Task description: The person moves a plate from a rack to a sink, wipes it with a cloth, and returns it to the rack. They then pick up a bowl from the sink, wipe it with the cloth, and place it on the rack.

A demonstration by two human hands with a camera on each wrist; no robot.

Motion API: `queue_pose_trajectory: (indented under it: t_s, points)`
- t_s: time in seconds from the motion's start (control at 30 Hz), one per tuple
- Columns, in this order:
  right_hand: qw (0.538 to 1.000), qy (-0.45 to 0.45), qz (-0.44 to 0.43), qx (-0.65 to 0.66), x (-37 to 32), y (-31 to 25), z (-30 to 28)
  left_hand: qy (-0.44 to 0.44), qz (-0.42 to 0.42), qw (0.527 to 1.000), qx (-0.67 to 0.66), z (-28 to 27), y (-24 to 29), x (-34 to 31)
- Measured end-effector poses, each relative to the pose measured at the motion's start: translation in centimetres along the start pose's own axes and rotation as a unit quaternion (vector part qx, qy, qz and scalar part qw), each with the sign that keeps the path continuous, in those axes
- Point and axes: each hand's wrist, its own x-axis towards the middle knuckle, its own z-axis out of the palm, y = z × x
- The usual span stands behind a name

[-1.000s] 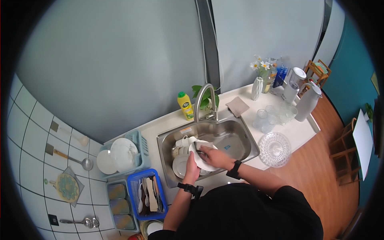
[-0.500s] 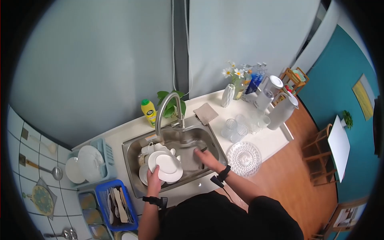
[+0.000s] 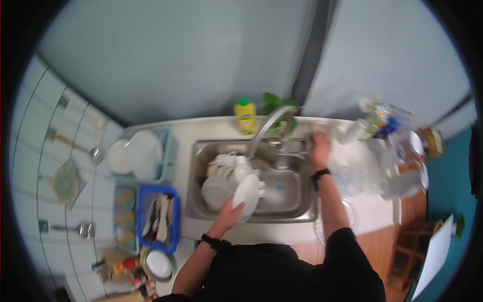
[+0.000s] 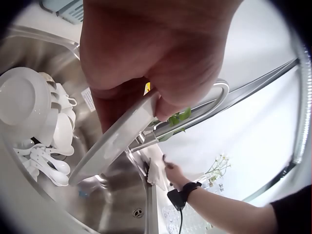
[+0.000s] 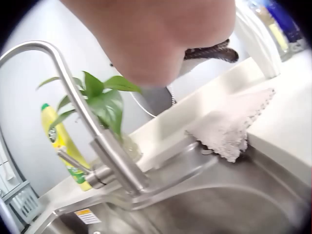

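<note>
My left hand [image 3: 230, 214] grips a white plate [image 3: 247, 197] by its edge, tilted over the sink [image 3: 307, 211]. The left wrist view shows the plate edge-on, with the thumb on one face and the fingers behind it. My right hand [image 3: 321, 151] is above the sink's back right corner. Between its fingers it holds a dark, coarse-looking pad [image 5: 214, 51], mostly hidden by the hand. Just below lies a folded pale cloth [image 5: 229, 124], draped over the sink rim. White dishes [image 4: 22, 97] and white spoons [image 4: 48, 165] fill the sink's left side.
The faucet [image 5: 73, 83] arches over the sink, with a yellow bottle [image 3: 245, 118] and a plant [image 5: 105, 100] behind it. Left stand a dish rack [image 3: 166, 151] and a blue cutlery basket [image 3: 173, 226]. Glasses [image 3: 354, 178], a glass plate [image 3: 347, 221] and a pitcher [image 3: 405, 183] are right.
My right hand has left the plate it was rubbing, passed over the basin, and moved to the back right corner by the cloth. The left hand still holds the plate, now tilted more steeply.
</note>
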Motion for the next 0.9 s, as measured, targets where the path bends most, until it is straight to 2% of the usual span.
queue_pose_trajectory:
  t_s: [0.03,0.07,0.1,0.13,0.2,0.23,0.27,0.3,0.33,0.4,0.43,0.5,0.53,0.6,0.63,0.67,0.73,0.77,0.83,0.87,0.9]
  points:
    - [0.997,-0.051,-0.001,-0.055,-1.3,2.0,1.6,-0.003,-0.003,1.000,0.001,-0.2,1.1,-0.5]
    - [0.974,-0.187,0.055,-0.114,-1.3,2.4,2.0,0.000,-0.007,1.000,0.004,-0.4,2.0,-1.1]
    - [0.965,-0.221,0.084,-0.110,0.6,-1.7,-2.0,0.004,-0.005,1.000,0.006,-0.8,2.7,-1.4]
    - [0.995,-0.090,0.028,-0.031,-0.7,0.3,0.9,0.045,-0.014,0.999,0.003,-1.1,3.1,-1.9]
    - [0.986,-0.126,0.011,0.110,-0.9,-5.1,-2.1,0.039,-0.012,0.998,-0.043,-1.8,3.7,-2.8]
    - [0.969,-0.164,0.030,0.182,-2.0,-8.1,-3.8,0.062,-0.012,0.997,-0.045,-2.3,3.9,-3.4]
    - [0.877,-0.266,0.187,0.355,-3.5,-11.8,-5.3,0.065,-0.016,0.995,-0.074,-2.8,4.1,-3.9]
    - [0.826,-0.320,0.135,0.444,-5.4,-13.4,-5.2,0.062,-0.018,0.992,-0.104,-3.2,4.4,-4.2]
    - [0.728,-0.382,0.192,0.536,-6.8,-17.2,-7.4,0.073,-0.013,0.992,-0.106,-3.5,4.8,-4.5]
    - [0.602,-0.473,0.247,0.594,-11.0,-20.7,-8.0,0.088,-0.026,0.975,-0.201,-4.1,5.5,-5.8]
    - [0.602,-0.476,0.245,0.593,-11.6,-22.1,-8.3,0.091,-0.025,0.975,-0.203,-4.5,5.5,-6.3]
    - [0.550,-0.490,0.248,0.629,-12.2,-24.6,-8.8,0.101,-0.011,0.986,-0.132,-5.8,5.8,-7.0]
    - [0.554,-0.485,0.250,0.628,-12.1,-25.9,-9.7,0.080,-0.006,0.991,-0.105,-6.9,5.5,-7.1]
    - [0.605,-0.364,0.218,0.673,-11.0,-27.8,-11.7,0.072,-0.018,0.994,-0.076,-8.6,4.5,-7.0]
    - [0.611,-0.361,0.218,0.671,-10.8,-28.2,-12.3,0.070,-0.036,0.996,-0.045,-9.4,4.1,-7.1]
    - [0.683,-0.374,0.153,0.609,-10.6,-28.6,-12.9,0.065,-0.032,0.996,-0.049,-10.1,3.6,-7.2]
    - [0.802,-0.393,0.004,0.450,-8.7,-31.3,-16.4,0.104,-0.219,0.964,-0.110,-11.5,4.2,-7.1]
    - [0.807,-0.391,-0.001,0.443,-8.8,-32.7,-16.2,0.102,-0.211,0.965,-0.116,-12.5,4.7,-7.2]
    - [0.809,-0.297,-0.245,0.444,-9.2,-35.2,-15.1,-0.046,-0.215,0.925,-0.309,-14.6,7.5,-8.0]
    - [0.805,-0.274,-0.314,0.422,-9.1,-36.7,-14.8,-0.013,-0.155,0.902,-0.403,-15.3,9.6,-8.6]
    - [0.796,-0.249,-0.382,0.398,-8.9,-38.4,-14.3,-0.015,-0.149,0.901,-0.407,-16.5,9.1,-8.4]
